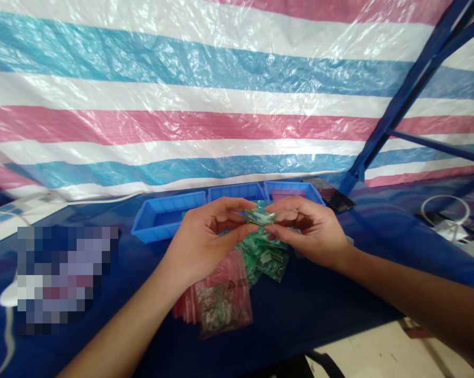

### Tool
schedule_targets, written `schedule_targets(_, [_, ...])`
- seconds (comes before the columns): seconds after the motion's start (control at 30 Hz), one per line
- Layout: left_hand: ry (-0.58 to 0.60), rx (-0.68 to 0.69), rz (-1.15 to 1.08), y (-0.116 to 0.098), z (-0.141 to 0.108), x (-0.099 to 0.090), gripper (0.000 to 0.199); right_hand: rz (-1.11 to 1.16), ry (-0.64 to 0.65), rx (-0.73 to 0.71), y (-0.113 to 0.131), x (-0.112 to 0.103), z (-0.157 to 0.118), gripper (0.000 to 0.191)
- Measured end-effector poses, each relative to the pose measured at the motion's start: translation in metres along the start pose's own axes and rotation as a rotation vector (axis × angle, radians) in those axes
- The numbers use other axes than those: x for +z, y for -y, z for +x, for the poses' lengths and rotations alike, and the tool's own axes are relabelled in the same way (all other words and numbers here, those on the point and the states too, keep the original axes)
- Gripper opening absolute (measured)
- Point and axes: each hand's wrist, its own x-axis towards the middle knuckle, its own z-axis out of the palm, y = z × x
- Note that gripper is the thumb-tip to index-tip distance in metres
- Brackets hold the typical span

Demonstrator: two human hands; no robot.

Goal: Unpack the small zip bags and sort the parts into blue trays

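Between my two hands is a small green plastic packet (260,216), pinched at its left side by my left hand (211,233) and at its right side by my right hand (310,228). What the packet contains is too blurred to tell. Below it, a pile of green packets (264,257) lies on the blue table. Pink plastic bags (225,270) are stacked in front of my left hand, and the top one has small greyish parts in its lower end.
Three blue trays stand behind my hands: left (169,212), middle (235,192) and right (294,189). A dark phone-like object (337,197) lies at the back right. White cables run at both sides. Striped sheeting (182,126) hangs behind the table (319,294).
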Motion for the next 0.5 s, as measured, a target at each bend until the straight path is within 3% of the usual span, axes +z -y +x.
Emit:
schedule_targets(0.23, [0.033, 0.070, 0.049, 0.004, -0.003, -0.001, 0.044, 0.059, -0.010, 0.064, 0.002, 0.001, 0.000, 0.031])
schedule_targets(0.37, [0.086, 0.291, 0.285, 0.003, 0.000, -0.005, 0.053, 0.148, -0.008, 0.099, 0.003, 0.000, 0.006, 0.034])
schedule_targets(0.5, [0.029, 0.512, 0.498, 0.003, 0.003, -0.010, 0.034, 0.206, 0.023, 0.154, 0.003, -0.002, 0.010, 0.038])
